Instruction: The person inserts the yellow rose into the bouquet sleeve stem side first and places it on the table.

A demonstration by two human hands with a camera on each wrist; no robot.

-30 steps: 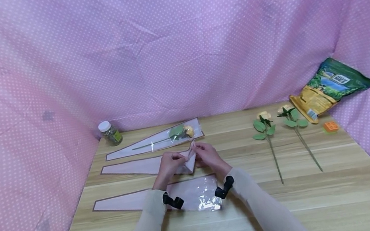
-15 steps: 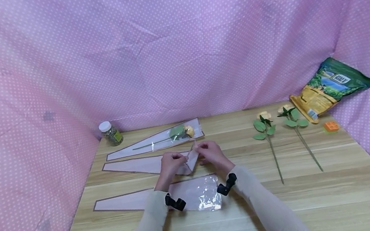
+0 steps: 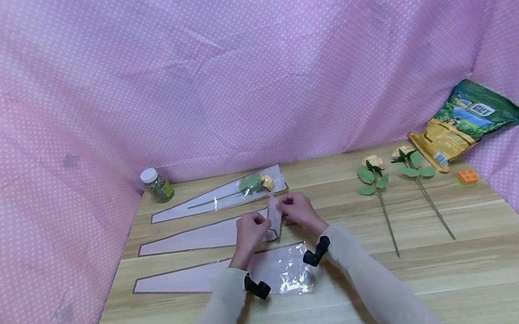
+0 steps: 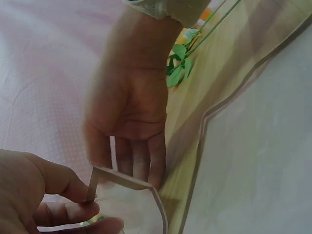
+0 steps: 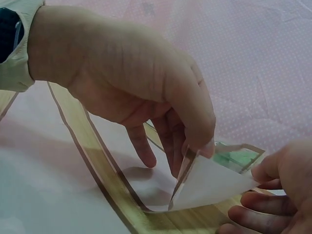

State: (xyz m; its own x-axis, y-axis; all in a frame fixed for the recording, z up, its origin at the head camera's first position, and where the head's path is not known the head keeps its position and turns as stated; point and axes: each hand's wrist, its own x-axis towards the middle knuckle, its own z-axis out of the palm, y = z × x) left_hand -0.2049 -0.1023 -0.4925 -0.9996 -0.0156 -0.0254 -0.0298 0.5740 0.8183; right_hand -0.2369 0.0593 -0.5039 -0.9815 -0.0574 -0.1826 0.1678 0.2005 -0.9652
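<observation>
Cloth (image 3: 245,73) is pink, white-dotted; wrappers (image 3: 200,237) pale, brown-edged.

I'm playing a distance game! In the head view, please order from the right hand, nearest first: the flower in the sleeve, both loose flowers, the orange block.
From the right hand:
1. Flower in the sleeve, beyond it, slightly left.
2. Left loose flower, to the right.
3. Right loose flower, farther right.
4. Orange block, right of them all.
</observation>
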